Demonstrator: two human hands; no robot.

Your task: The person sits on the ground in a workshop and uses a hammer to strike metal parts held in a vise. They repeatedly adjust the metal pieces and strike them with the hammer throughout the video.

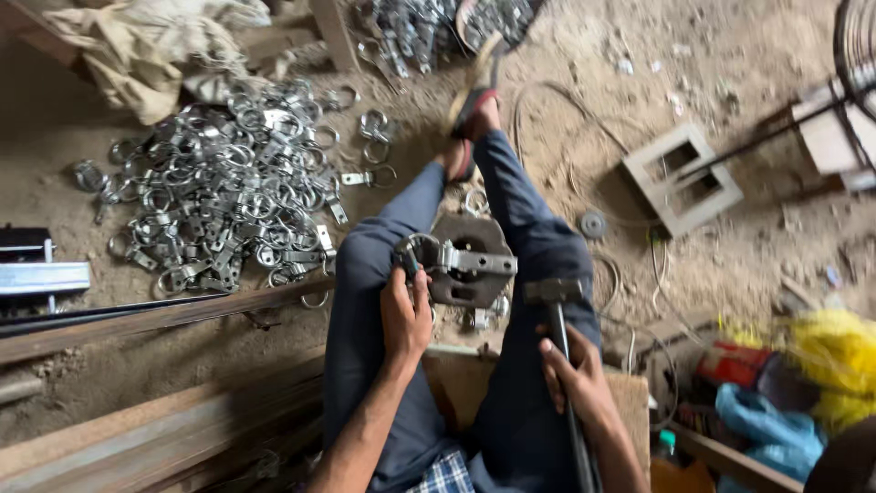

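Observation:
My left hand (405, 315) grips a metal ring-and-plate fitting (453, 259) and holds it on a round rusty iron block (474, 285) that rests between my legs. Over my right thigh, my right hand (573, 372) is closed around the dark handle of a hammer (553, 292). Its head hangs just right of the block, a little apart from the fitting. My legs, in blue trousers, stretch away from me across the dirt floor.
A large heap of shiny ring-and-plate fittings (224, 187) lies on the ground at left, with more fittings (415, 32) at the top. A small wooden frame (683, 178) sits at right. Rusty metal bars (155, 319) run along the lower left, and yellow and blue bags (812, 383) lie at lower right.

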